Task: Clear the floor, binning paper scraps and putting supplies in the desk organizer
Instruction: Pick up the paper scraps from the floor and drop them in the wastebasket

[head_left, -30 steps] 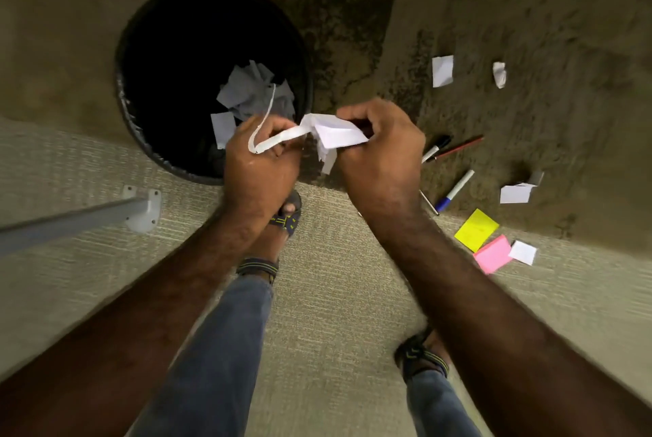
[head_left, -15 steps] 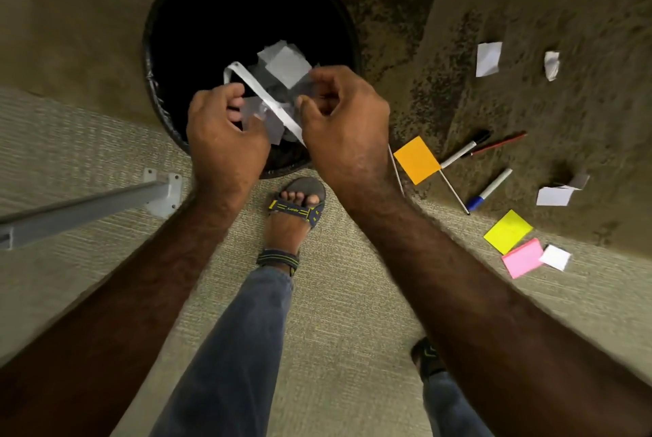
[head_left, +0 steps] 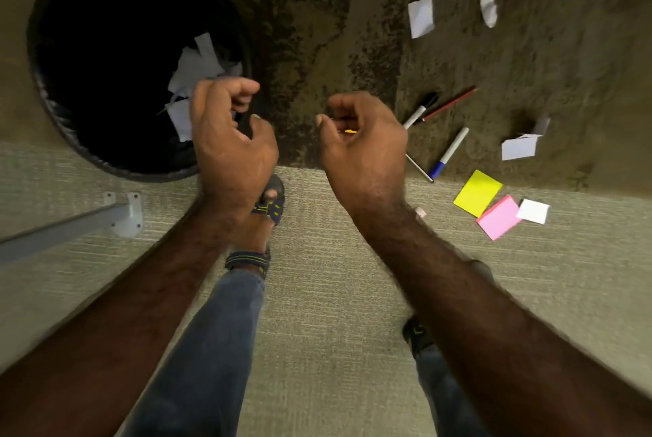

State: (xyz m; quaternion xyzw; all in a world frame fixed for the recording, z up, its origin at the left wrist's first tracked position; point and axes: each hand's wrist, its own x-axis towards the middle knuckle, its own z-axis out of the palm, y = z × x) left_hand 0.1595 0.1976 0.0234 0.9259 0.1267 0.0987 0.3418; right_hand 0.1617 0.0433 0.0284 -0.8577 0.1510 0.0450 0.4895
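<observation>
Carpeted floor (head_left: 317,295), seen from above. Both hands hover loosely curled and empty, left hand (head_left: 229,140) at the black bin (head_left: 46,90) holding paper scraps (head_left: 197,66); markers (head_left: 448,152), sticky notes (head_left: 478,193) and loose scraps (head_left: 420,17) lie right of the right hand (head_left: 363,147).

light: I see dim, warm, even indoor lighting | shadows: soft; bin (head_left: 106,13) interior near black | blur: I read slight motion smear on pink notes (head_left: 499,217) and forearms | edges: wide-angle bending, corners darker | glare: none I can make out
</observation>
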